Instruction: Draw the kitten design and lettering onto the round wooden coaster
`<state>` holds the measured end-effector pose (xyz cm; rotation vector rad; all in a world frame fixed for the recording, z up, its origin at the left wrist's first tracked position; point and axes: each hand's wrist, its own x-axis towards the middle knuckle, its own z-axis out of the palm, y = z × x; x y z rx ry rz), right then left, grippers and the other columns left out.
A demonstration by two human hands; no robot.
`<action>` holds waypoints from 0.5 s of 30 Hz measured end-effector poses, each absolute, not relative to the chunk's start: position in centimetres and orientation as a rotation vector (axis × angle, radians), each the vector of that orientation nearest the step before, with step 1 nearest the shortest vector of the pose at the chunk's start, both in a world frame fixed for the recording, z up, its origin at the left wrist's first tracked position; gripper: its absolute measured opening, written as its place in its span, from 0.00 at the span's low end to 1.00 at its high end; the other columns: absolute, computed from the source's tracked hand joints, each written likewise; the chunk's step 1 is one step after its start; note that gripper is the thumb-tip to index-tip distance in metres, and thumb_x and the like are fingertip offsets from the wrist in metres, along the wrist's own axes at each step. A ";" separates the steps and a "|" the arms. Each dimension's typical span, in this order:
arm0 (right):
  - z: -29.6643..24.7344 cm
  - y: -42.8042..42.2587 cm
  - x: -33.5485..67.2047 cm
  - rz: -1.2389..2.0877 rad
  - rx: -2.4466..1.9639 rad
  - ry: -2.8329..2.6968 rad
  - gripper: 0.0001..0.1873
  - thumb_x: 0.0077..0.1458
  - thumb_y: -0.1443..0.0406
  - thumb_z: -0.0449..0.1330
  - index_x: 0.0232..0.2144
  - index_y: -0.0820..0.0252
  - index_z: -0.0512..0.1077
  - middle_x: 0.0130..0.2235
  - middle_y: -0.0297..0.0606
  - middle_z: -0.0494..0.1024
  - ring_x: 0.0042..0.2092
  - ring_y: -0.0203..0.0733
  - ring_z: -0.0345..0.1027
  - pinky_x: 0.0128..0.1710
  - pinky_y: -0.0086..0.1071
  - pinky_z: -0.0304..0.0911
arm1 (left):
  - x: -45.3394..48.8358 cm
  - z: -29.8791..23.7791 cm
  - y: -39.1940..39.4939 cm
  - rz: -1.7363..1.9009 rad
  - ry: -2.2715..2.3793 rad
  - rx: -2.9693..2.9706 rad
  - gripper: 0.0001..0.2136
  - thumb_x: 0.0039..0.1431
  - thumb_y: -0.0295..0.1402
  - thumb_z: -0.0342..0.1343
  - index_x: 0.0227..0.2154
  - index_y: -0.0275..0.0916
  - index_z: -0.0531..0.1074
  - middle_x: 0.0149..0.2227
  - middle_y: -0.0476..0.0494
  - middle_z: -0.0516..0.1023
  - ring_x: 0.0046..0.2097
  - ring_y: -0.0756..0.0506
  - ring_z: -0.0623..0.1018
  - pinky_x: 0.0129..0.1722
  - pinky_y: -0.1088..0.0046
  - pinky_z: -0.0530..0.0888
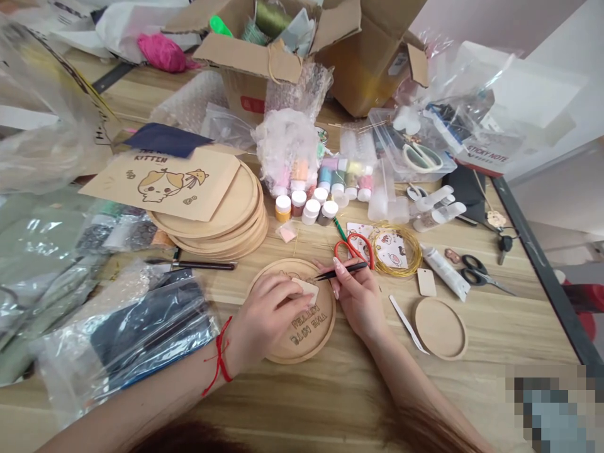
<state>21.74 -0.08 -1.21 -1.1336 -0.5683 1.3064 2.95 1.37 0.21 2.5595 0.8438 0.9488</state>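
A round wooden plate [302,352] with a raised rim lies before me, bearing upside-down lettering in dark outline. Over its upper part, my left hand [268,308] holds a small pale wooden tag [307,292] by its edge, fingers bent around it. From the right, my right hand [355,292] grips black tweezers [346,270], their tips pointing left close to the tag. Whether the tips pinch anything is too small to tell. Part of the plate's drawing is hidden under my left hand. Red-handled scissors [370,248] lie just beyond my right hand.
Stacked round wooden plates [255,233] stand at the left under a kitten-printed sheet [207,189]. Paint jars [310,212] cluster behind. Gold wire [418,255], a white tube [446,272], black scissors [476,270] and a small round tray [441,328] lie right. A plastic bag [132,333] lies left.
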 end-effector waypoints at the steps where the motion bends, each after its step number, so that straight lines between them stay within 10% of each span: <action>1: -1.1 -0.1 21.7 1.307 -1.137 -0.570 0.15 0.48 0.57 0.70 0.26 0.55 0.67 0.24 0.28 0.75 0.20 0.31 0.56 0.37 0.41 0.71 | 2.9 0.1 1.1 0.954 0.822 2.602 0.09 0.65 0.27 0.54 0.45 0.40 0.76 0.41 0.43 0.80 0.46 0.45 0.77 0.47 0.63 0.77; 15: -0.8 -0.1 21.6 1.310 -1.189 -0.556 0.17 0.46 0.56 0.70 0.26 0.54 0.66 0.24 0.29 0.76 0.19 0.31 0.54 0.24 0.33 0.65 | 3.5 0.0 -1.4 0.618 0.879 2.799 0.21 0.68 0.37 0.50 0.56 0.25 0.67 0.60 0.30 0.68 0.63 0.38 0.68 0.59 0.60 0.73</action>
